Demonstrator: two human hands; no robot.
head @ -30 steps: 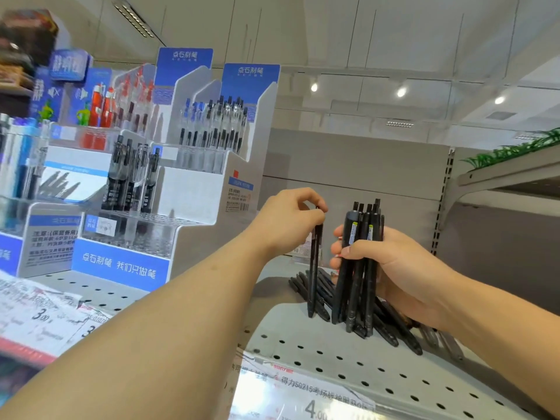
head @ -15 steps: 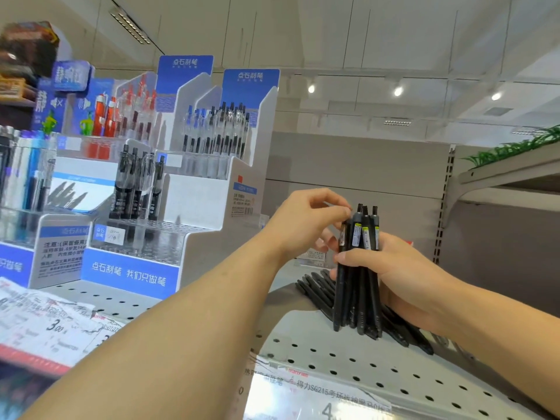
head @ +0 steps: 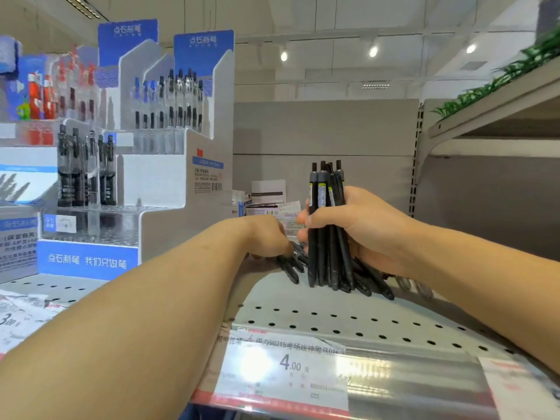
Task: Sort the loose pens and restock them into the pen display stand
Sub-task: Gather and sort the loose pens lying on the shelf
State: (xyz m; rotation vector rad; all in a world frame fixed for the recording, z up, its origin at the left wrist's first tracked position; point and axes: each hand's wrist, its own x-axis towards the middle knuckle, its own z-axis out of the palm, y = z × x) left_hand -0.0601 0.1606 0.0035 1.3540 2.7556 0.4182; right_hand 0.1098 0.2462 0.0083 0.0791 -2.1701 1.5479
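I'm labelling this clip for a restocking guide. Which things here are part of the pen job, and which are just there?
Part of the job:
- bundle of black pens, gripped upright by right hand
- loose pens under left hand
- pen display stand

Just there:
- price tag
- paper boxes

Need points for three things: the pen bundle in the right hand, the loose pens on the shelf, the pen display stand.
pen bundle (head: 325, 189): head view, on the upper barrels above the right hand's grip.
loose pens (head: 377, 283): head view, on a pen lying flat on the shelf.
pen display stand (head: 88, 260): head view, on its blue front panel.
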